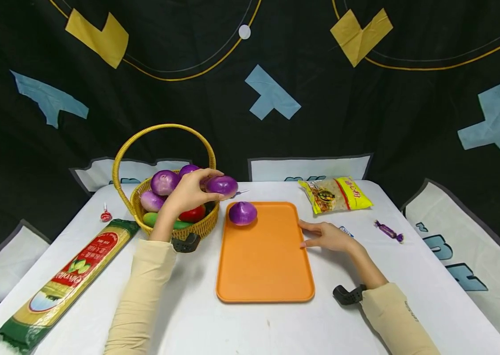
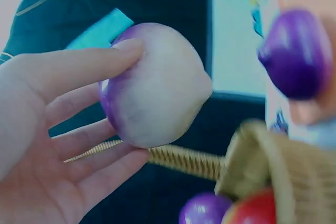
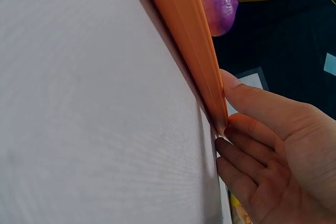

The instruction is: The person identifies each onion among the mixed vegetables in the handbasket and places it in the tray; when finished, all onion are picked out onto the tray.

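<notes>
My left hand [image 1: 194,190] grips a round purple onion [image 1: 222,186] between thumb and fingers, above the table between the basket and the tray. The onion's pale, pointed end faces the left wrist view. A second purple onion [image 1: 243,213] sits at the far left corner of the orange tray [image 1: 267,261]. My right hand [image 1: 329,236] touches the tray's right edge, thumb and fingertips against the rim, fingers fairly straight. A yellow wicker basket [image 1: 207,226] beside my left hand holds several more purple onions [image 1: 164,182], a red item [image 1: 193,214] and a long green vegetable [image 1: 181,225].
A long green-and-gold noodle packet [image 1: 72,281] lies at the left, with a red lollipop [image 1: 105,215] near it. Behind my right hand is a yellow food bag [image 1: 336,195]. A purple wrapped candy [image 1: 388,231] lies further right. The basket's tall handle [image 1: 165,126] arches up.
</notes>
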Demonstrator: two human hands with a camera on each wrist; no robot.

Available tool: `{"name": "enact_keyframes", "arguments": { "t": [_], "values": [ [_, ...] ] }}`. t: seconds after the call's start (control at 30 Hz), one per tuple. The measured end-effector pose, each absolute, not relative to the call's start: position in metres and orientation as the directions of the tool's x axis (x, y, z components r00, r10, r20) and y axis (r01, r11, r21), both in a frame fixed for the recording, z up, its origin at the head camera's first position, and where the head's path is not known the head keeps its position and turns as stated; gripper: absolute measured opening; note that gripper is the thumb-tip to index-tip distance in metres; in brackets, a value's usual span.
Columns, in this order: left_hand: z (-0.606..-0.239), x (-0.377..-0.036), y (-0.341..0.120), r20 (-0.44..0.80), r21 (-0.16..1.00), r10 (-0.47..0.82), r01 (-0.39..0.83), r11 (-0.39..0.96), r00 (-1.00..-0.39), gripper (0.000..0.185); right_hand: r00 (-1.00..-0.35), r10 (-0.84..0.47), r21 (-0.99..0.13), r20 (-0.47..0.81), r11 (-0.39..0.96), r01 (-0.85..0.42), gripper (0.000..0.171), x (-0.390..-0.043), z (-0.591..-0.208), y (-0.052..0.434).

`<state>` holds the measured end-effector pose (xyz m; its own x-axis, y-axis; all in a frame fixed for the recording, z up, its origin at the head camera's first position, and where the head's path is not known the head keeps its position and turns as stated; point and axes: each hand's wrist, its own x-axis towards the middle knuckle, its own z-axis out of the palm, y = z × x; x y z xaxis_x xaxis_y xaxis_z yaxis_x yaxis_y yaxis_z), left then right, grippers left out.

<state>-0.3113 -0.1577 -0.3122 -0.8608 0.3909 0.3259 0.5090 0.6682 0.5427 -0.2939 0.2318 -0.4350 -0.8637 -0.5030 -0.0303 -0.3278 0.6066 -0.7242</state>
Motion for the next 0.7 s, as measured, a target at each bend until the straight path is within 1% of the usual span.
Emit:
{"name": "enact_keyframes", "arguments": {
  "t": [0.17, 0.3, 0.43, 0.57, 0.7],
  "values": [
    [-0.311, -0.3, -0.124, 0.396, 0.556, 0.411, 0.571, 0.605, -0.821, 0.052, -0.861, -0.509, -0.734, -0.026, 0.594, -0.329, 0.07, -0.295, -0.436, 0.232],
    [-0.318, -0.298, -0.096, 0.415, 0.596, 0.422, 0.592, 0.543, -0.806, 0.052, -0.855, -0.519, -0.734, -0.021, 0.588, -0.339, 0.07, -0.296, -0.437, 0.233],
    [-0.336, -0.309, -0.073, 0.417, 0.615, 0.44, 0.604, 0.507, -0.795, 0.052, -0.854, -0.519, -0.724, -0.024, 0.599, -0.343, 0.07, -0.295, -0.437, 0.233],
    [-0.359, -0.322, -0.056, 0.398, 0.633, 0.452, 0.596, 0.494, -0.798, 0.052, -0.858, -0.513, -0.724, -0.031, 0.603, -0.334, 0.069, -0.295, -0.435, 0.232],
    [-0.378, -0.329, -0.043, 0.382, 0.6, 0.479, 0.606, 0.521, -0.79, 0.051, -0.86, -0.509, -0.726, -0.038, 0.606, -0.326, 0.068, -0.294, -0.434, 0.232]
  ]
}}
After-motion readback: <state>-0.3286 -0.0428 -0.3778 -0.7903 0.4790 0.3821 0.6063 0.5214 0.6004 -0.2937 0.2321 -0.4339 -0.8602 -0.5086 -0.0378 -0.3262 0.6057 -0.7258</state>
